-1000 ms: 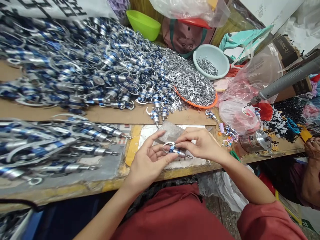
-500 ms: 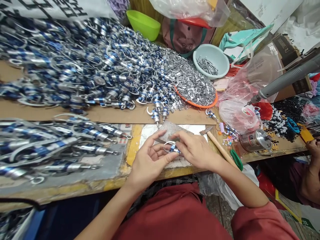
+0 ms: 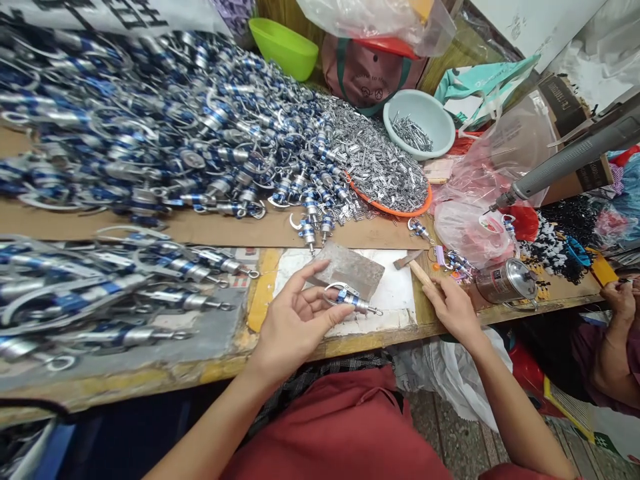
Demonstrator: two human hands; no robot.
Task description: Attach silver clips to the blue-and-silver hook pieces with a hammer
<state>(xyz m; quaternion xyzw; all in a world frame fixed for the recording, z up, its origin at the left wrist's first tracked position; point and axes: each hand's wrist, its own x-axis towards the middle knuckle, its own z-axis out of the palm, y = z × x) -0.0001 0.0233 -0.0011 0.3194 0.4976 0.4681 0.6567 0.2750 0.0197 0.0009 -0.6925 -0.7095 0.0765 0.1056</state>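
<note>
My left hand (image 3: 305, 320) pinches a small silver-and-blue metal part (image 3: 354, 299) between thumb and fingers. The part has a curved silver lever on top and a thin stem with a small ring at its right end. Under and behind it lies a flat grey metal block (image 3: 363, 267) on a white sheet (image 3: 400, 292). My right hand (image 3: 456, 312) is closed around the wooden handle of a hammer (image 3: 420, 272), whose head points left and rests near the white sheet's right edge. Part of the handle is hidden in my palm.
Many similar blue-and-silver parts (image 3: 210, 133) are heaped along the back and left. An orange-rimmed tray (image 3: 400, 213) of small metal plates and a pale bowl (image 3: 445, 123) of pins stand behind. A power screwdriver (image 3: 565, 160) hangs at right above a metal mug (image 3: 505, 281). Another person's hand (image 3: 619, 300) is far right.
My right hand has left the metal part, moved right and closed on the hammer handle. My left hand stays in place with the part, whose ringed stem now shows.
</note>
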